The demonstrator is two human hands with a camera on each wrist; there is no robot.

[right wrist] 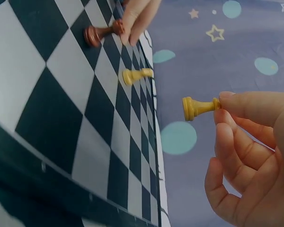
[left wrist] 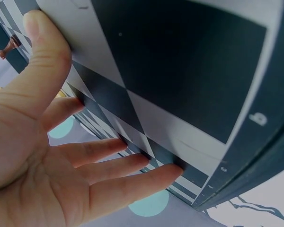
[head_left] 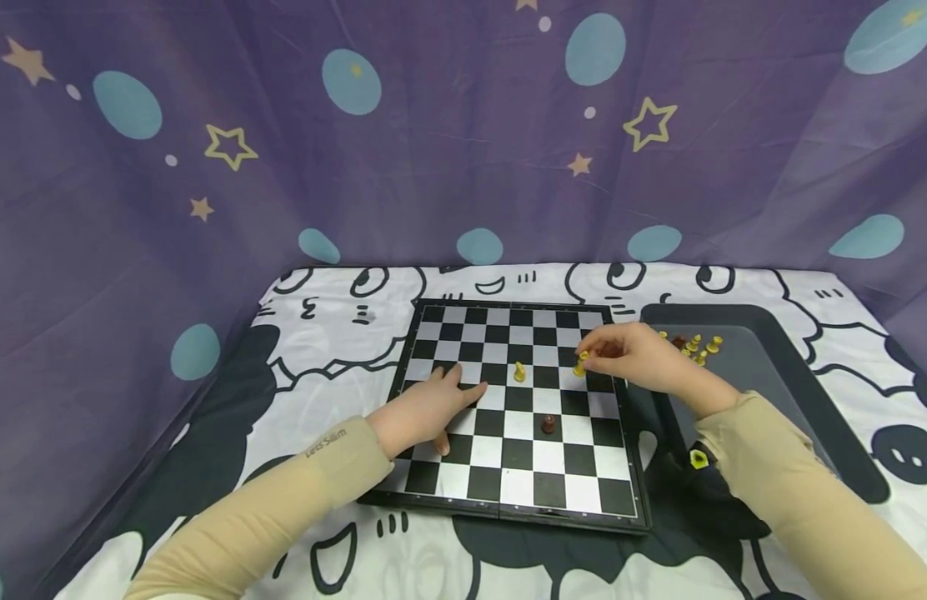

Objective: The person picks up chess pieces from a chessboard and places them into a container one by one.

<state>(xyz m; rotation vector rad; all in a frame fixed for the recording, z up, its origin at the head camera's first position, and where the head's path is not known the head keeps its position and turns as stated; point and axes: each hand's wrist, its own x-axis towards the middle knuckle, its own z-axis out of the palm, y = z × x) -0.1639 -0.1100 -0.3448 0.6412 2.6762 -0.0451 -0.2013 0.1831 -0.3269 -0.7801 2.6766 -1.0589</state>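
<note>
My right hand [head_left: 636,357] pinches a yellow chess piece [right wrist: 199,108] by its top between thumb and fingertips, base pointing down over the right side of the chessboard [head_left: 517,454]. The fingers hide the piece's head. My left hand [head_left: 422,407] spreads over the board's left side, fingers straight and apart, holding nothing; in the left wrist view its fingertips [left wrist: 173,172] are close to the squares. A second yellow chess piece [head_left: 519,372] stands near the middle of the board. Nearer the front, a brown rook [right wrist: 99,34] stands upright on a dark square.
Right of the board lies a dark grey tray [head_left: 831,417], partly behind my right forearm. Several yellow chess pieces [head_left: 693,342] and something brown are in its far left part. A cartoon-print cloth [head_left: 343,325] covers the table, with a purple curtain [head_left: 463,175] behind.
</note>
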